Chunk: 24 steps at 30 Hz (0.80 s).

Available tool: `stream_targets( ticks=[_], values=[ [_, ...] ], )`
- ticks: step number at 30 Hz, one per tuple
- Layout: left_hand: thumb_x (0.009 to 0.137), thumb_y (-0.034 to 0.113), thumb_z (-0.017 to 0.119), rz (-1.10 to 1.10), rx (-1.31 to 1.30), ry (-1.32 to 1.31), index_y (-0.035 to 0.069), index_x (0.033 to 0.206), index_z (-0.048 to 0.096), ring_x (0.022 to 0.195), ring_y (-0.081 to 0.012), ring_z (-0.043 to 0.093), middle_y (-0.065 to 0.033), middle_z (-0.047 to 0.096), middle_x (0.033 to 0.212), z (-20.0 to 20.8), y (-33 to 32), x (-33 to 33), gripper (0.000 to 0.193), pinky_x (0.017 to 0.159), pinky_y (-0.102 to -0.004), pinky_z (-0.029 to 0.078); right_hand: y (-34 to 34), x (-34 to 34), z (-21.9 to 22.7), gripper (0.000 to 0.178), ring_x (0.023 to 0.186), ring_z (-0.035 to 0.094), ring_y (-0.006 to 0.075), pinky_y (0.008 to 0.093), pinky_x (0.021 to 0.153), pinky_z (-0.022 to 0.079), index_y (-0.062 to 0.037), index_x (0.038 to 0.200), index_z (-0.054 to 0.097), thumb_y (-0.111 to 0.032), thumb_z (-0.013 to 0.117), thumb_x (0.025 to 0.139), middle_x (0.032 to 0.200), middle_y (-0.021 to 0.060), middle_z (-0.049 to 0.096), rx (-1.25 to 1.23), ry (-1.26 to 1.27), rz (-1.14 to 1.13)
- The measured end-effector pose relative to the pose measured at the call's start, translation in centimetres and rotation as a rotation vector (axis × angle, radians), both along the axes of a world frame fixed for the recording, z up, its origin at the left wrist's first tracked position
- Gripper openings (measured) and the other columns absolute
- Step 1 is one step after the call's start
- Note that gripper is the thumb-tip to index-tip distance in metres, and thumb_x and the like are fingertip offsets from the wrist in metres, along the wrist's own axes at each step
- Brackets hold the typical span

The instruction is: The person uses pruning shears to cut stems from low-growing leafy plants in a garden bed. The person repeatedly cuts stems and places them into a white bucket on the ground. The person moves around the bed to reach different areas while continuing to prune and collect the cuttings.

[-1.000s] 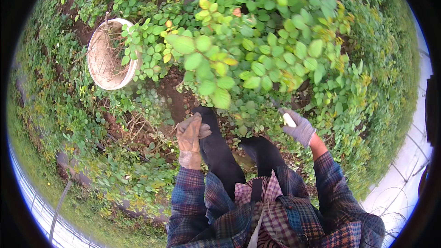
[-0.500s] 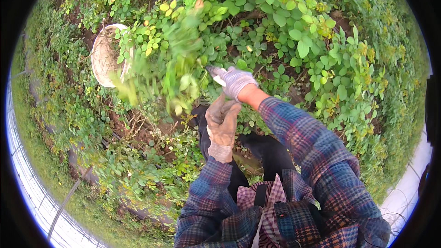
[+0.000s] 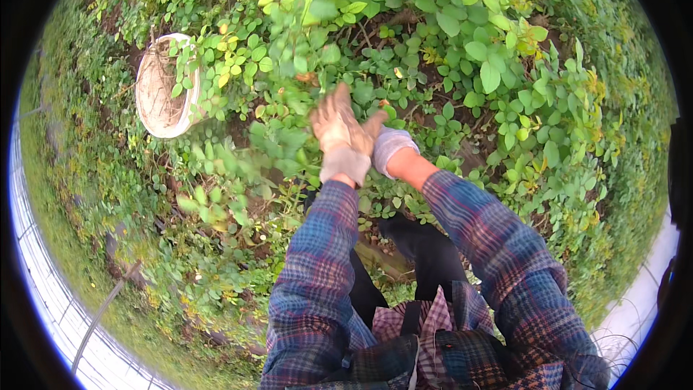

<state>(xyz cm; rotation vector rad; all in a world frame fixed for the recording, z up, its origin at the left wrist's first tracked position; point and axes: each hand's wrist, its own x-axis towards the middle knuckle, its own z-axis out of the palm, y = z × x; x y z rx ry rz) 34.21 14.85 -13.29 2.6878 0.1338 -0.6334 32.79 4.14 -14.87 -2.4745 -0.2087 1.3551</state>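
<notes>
My left hand [image 3: 336, 130], in a tan work glove with a pale cuff, reaches into low green shrubs. Its fingers are stretched out and it looks open, palm side hidden, just over the leaves [image 3: 289, 130]. Close on its right is my right hand [image 3: 390, 149], in a pale glove; the left hand covers its fingers and whatever they may hold. A few orange-brown buds or withered blooms [image 3: 307, 79] show among the leaves beyond my fingertips. Leafy stems [image 3: 224, 188] left of my wrists are smeared by motion.
A white bucket [image 3: 164, 119] with dry twigs and soil-coloured matter inside stands tilted among the plants at the left. Dense bushes [image 3: 491, 50] spread ahead and to the right. A thin bent pole [image 3: 105, 314] and pale sheeting [image 3: 43, 289] lie at the lower left.
My left hand has moved forward and its fingers have straightened. The white-handled cutting tool in my right hand has gone out of sight behind the left. The blurred leafy branches have swung downward.
</notes>
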Motion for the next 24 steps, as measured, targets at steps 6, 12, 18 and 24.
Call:
stream_targets(
  ticks=[6, 12, 18, 24],
  values=[
    [0.078, 0.065, 0.071, -0.096, 0.318, 0.152, 0.014, 0.158, 0.021, 0.149, -0.0332, 0.025, -0.0156, 0.029, 0.161, -2.1, 5.3, 3.8, 0.107, 0.12, -0.0493, 0.021, -5.0, -1.4, 6.7, 0.051, 0.107, 0.064, 0.0373, 0.0454, 0.092, 0.051, -0.0178, 0.137, 0.052, -0.022, 0.058, 0.087, 0.117, 0.0211, 0.065, 0.187, -0.022, -0.158],
    [0.093, 0.051, 0.059, -0.135, 0.367, 0.334, 0.018, 0.16, 0.015, 0.151, -0.031, 0.022, -0.0144, 0.024, 0.163, -10.4, 9.4, 5.3, 0.087, 0.118, -0.0498, 0.026, -8.5, -1.3, 4.9, 0.067, 0.114, 0.063, 0.0289, 0.0357, 0.099, 0.049, -0.0062, 0.144, 0.046, -0.017, 0.07, 0.083, 0.123, 0.0197, 0.064, 0.367, -0.136, -0.735],
    [0.097, 0.036, 0.051, -0.447, 0.409, -0.072, 0.014, 0.141, 0.046, 0.114, -0.0274, 0.061, -0.0112, 0.06, 0.129, -26.1, 14.3, 2.9, 0.05, 0.098, -0.0367, 0.048, -8.1, 0.1, 1.5, 0.065, 0.113, 0.062, 0.0181, 0.0302, 0.1, 0.048, -0.009, 0.144, 0.05, -0.016, 0.073, 0.083, 0.131, 0.0124, 0.063, 0.398, -0.203, -0.879],
    [0.103, 0.032, 0.045, 0.271, -0.297, 0.169, 0.007, 0.139, 0.05, 0.114, -0.0264, 0.059, -0.0137, 0.061, 0.126, -33.6, 12.9, 0.6, 0.044, 0.096, -0.0329, 0.049, -3.8, 5.5, -0.9, 0.061, 0.084, 0.065, 0.0173, 0.0308, 0.076, 0.054, -0.0089, 0.139, 0.055, -0.029, 0.075, 0.084, 0.11, 0.0118, 0.068, 0.493, -0.062, -0.938]
  ],
)
